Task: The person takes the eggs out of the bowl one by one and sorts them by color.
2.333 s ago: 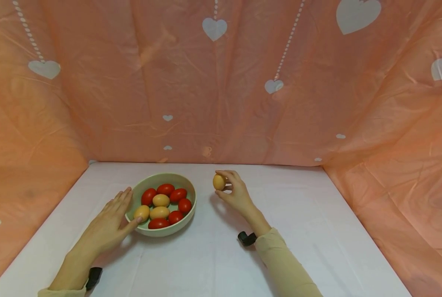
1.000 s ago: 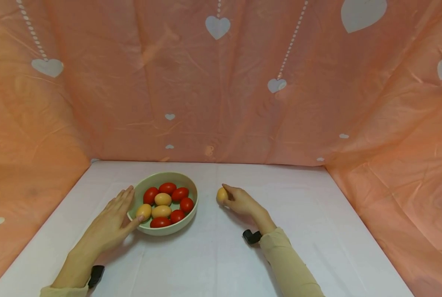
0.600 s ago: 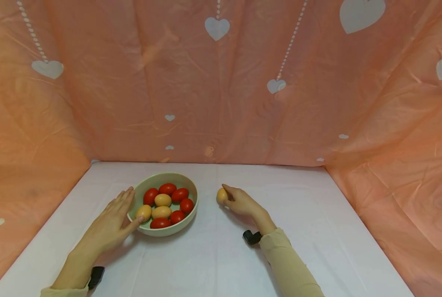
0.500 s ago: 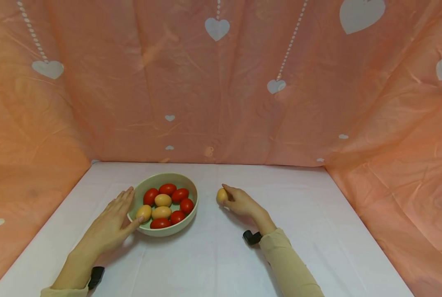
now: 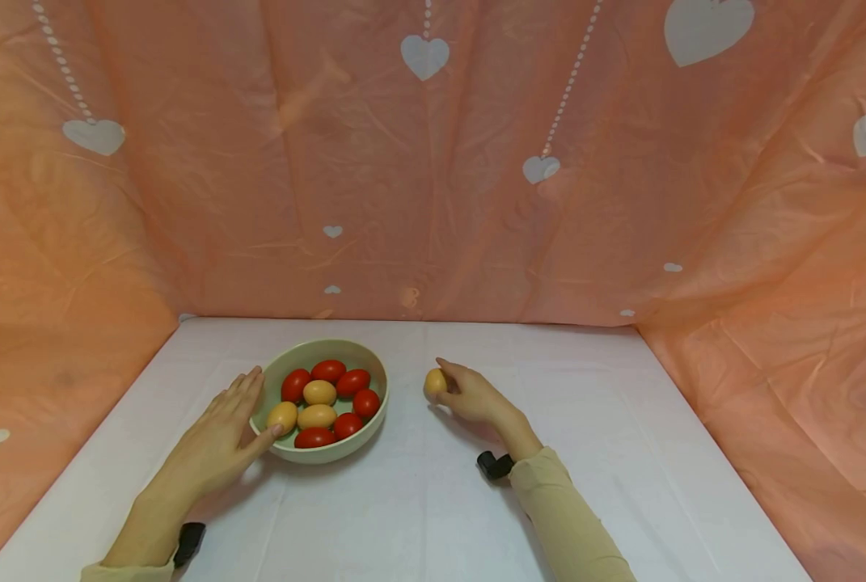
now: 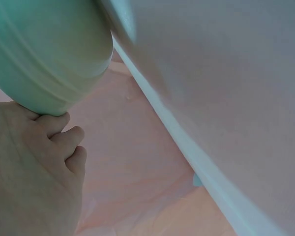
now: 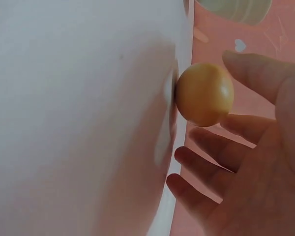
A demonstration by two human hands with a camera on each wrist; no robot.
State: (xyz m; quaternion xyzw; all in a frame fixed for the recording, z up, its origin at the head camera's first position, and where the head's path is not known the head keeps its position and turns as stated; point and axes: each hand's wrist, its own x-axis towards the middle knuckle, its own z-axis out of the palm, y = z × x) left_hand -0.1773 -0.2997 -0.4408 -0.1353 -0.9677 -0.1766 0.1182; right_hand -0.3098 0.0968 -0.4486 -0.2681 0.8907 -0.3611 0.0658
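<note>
A yellow-brown egg [image 5: 435, 382] is at the white table to the right of the bowl, its lower end right at the cloth in the right wrist view. The thumb and fingertips of my right hand [image 5: 471, 394] lie lightly around this egg [image 7: 204, 95], the other fingers spread loosely below. A pale green bowl [image 5: 319, 455] holds several red tomato-like ovals [image 5: 314, 437] and 3 more yellow-brown eggs [image 5: 317, 416]. My left hand [image 5: 210, 440] rests along the bowl's left side, fingers extended and thumb over the rim; its fingertips touch the outer wall of the bowl [image 6: 49, 54].
White cloth covers the table [image 5: 374, 525]. Orange-pink drapes [image 5: 433, 202] with pale hearts rise behind the table and along both sides. Black wrist cameras [image 5: 494, 466] sit on both wrists below the sleeves.
Since the oldest frame, my right hand has lowered the egg from above the table down to the cloth. Over the last second it has hardly moved. Left hand and bowl stay put.
</note>
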